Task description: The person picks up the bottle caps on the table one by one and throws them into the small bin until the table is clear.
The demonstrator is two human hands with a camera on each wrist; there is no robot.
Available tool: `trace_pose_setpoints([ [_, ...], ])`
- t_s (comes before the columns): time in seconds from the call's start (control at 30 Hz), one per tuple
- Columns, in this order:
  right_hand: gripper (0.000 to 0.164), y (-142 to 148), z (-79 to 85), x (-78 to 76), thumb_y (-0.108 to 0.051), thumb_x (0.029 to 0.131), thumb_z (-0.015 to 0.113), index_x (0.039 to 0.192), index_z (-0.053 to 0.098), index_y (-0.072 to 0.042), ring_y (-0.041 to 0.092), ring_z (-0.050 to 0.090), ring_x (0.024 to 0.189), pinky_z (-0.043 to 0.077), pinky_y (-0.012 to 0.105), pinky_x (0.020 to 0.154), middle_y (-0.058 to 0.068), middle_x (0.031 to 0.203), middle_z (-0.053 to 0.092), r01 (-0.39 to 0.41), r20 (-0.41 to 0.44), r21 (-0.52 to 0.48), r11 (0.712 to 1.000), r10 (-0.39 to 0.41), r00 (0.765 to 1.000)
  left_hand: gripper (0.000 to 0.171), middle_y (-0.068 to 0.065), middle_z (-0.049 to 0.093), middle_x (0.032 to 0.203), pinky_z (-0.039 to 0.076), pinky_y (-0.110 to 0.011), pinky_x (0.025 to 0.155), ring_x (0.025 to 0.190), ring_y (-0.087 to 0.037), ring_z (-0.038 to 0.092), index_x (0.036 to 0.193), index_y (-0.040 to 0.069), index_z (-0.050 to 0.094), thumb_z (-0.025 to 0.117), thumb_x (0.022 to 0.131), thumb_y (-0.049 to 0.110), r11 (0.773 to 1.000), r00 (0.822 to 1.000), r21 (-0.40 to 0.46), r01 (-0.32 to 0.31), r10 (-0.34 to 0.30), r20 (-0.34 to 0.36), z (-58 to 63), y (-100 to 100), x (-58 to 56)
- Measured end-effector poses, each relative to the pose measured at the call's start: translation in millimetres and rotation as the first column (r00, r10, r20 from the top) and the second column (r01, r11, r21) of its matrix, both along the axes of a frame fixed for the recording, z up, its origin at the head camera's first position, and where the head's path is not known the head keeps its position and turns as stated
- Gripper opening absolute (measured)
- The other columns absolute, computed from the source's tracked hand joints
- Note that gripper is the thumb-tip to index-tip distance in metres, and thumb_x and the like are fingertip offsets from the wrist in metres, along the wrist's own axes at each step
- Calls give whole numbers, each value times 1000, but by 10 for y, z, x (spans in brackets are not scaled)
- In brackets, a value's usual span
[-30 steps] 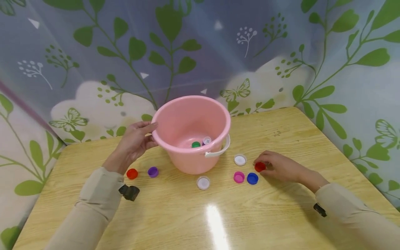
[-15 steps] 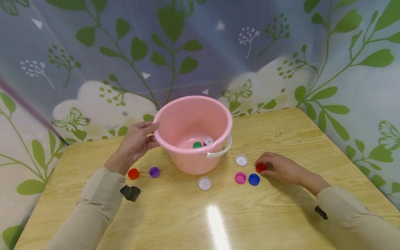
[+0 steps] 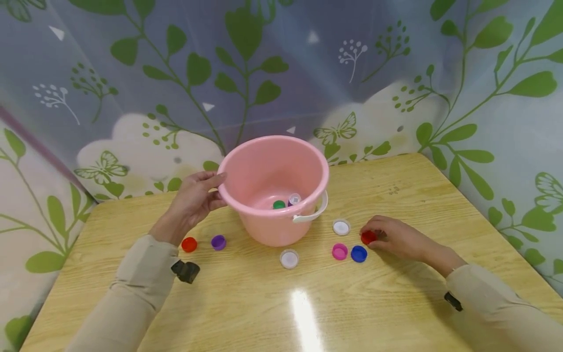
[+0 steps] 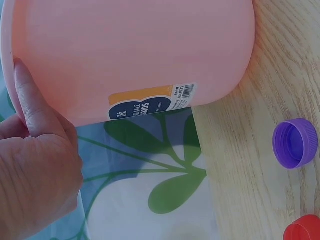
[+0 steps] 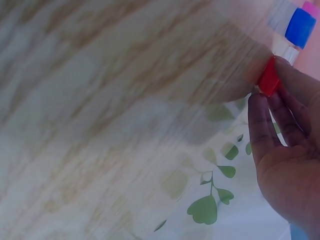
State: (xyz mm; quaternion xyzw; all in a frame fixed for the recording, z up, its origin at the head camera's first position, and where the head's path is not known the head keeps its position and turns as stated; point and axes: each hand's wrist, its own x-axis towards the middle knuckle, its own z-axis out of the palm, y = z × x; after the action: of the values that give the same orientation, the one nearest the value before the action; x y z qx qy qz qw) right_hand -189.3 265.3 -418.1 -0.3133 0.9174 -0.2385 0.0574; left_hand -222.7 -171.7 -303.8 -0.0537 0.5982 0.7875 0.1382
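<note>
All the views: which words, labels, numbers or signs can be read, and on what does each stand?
"SALE", perhaps after "HOT": label on the pink bucket.
"OODS", perhaps "GOODS": same label.
"NO.1021", probably: same label, beside the barcode.
Too small or blurred: label's other print; the mark on the white cap inside the bucket.
Other caps: no readable text.

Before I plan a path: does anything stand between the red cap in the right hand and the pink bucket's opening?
Along the table, yes: a white cap lies between the red cap and the pink bucket, whose white handle hangs on that side. Higher up, nothing visible blocks the way over the rim.
</note>
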Motion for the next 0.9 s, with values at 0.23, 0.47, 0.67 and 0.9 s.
trace_pose_setpoints([
  [0.23, 25, 6, 2, 9, -15, 87, 72, 109, 66, -8, 18, 57, 94, 54, 38, 81, 2, 106, 60, 6, 8, -8, 1000, -6, 1000, 32, -13, 57, 87, 58, -24, 59, 60, -17, 62, 117, -6, 45, 60, 96, 14, 1000, 1000, 9, 4, -4, -2, 1, 8, -1],
  [0.47, 26, 11, 31, -8, -13, 87, 72, 111, 66, -7, 17, 57, 93, 54, 36, 80, 2, 106, 60, -1, 12, -7, 1000, 1, 1000, 33, -13, 56, 87, 58, -23, 58, 59, -16, 61, 117, -7, 45, 59, 97, 15, 1000, 1000, -1, 3, -3, -7, -4, 4, 8],
  [0.67, 29, -12, 208, -93, -7, 85, 72, 113, 64, 1, 20, 59, 91, 57, 35, 76, 7, 106, 60, 13, -8, -37, 999, -13, 1000, 30, -14, 57, 89, 58, -23, 59, 61, -16, 62, 115, -5, 47, 59, 96, 15, 1000, 1000, 0, -3, 3, -14, 0, 2, 8],
  [0.9, 30, -30, 487, -224, -5, 87, 70, 116, 62, 2, 21, 61, 90, 57, 34, 76, 9, 106, 60, 54, -28, -51, 997, -56, 998, 33, -13, 58, 88, 58, -24, 59, 61, -17, 62, 117, -6, 45, 60, 96, 15, 1000, 1000, -3, -10, 10, 5, 1, 6, 1],
])
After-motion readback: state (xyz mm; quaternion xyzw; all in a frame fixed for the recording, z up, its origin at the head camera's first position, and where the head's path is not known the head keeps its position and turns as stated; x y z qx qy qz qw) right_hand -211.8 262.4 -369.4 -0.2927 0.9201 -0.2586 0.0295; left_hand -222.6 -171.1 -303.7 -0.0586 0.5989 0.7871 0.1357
